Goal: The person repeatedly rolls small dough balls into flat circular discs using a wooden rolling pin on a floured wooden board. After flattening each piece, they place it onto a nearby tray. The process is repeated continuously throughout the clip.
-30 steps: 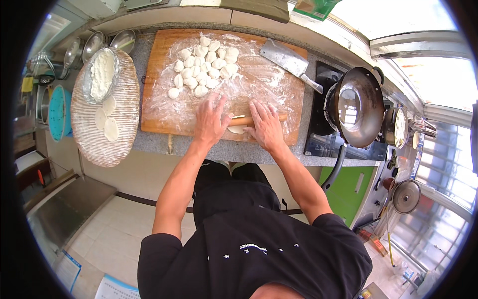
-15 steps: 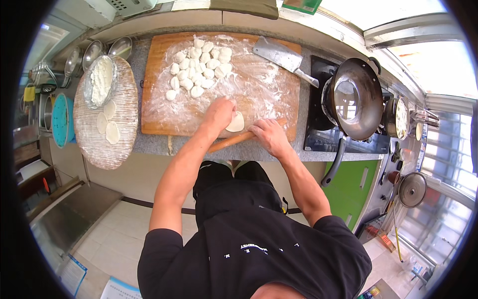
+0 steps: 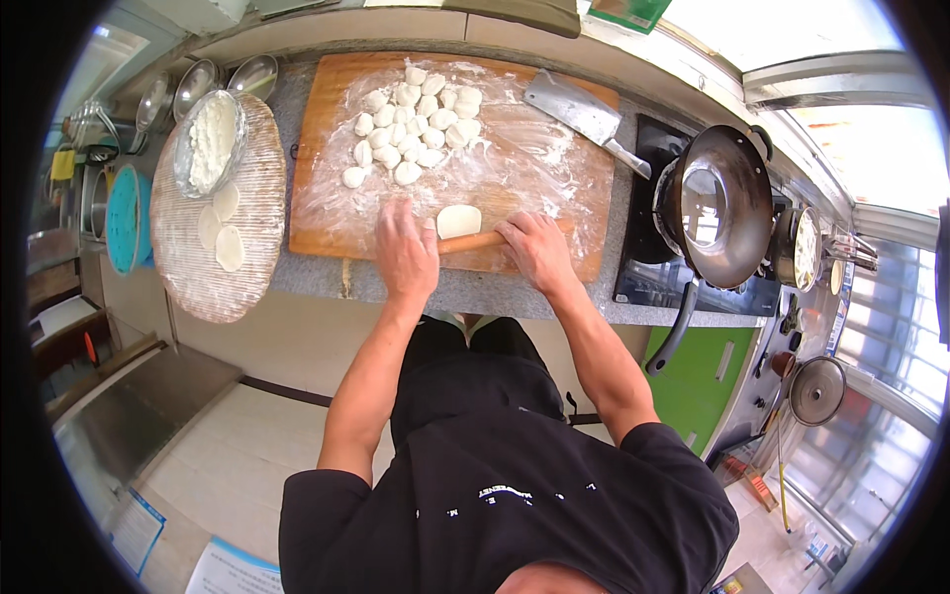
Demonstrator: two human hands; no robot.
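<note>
Both hands lay flat, fingers spread, on a wooden rolling pin [image 3: 473, 241] near the front edge of the floured cutting board [image 3: 554, 188]: the left hand [image 3: 406, 252] and right hand [image 3: 534, 247] pressed its ends. A flattened dough round [image 3: 459, 220] sat just behind it, with small dough pieces [image 3: 411, 134] farther back.

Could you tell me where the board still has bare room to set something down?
On the board, free patches lie left of the hands and between dough balls and cleaver. Crowded around the wrapper and rolling pin.
</note>
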